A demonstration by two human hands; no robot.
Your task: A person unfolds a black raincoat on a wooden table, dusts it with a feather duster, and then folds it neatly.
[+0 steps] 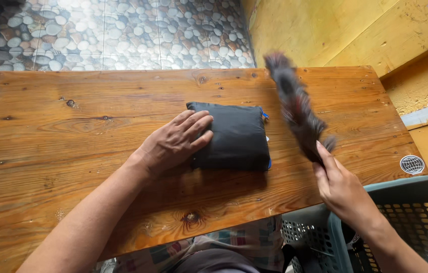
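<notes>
Left hand (176,141) flat and unclenched on the folded dark cloth bundle (234,136) mid-table (72,151), right hand (343,189) pinched on a blurred grey-and-red fuzzy piece (295,106), its long axis slanting up and away just right of the bundle, above the grey-green basket (416,217).

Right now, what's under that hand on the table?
The left hand lies flat on a folded black cloth resting on the wooden table. The cloth's left part is covered by the hand.
</notes>
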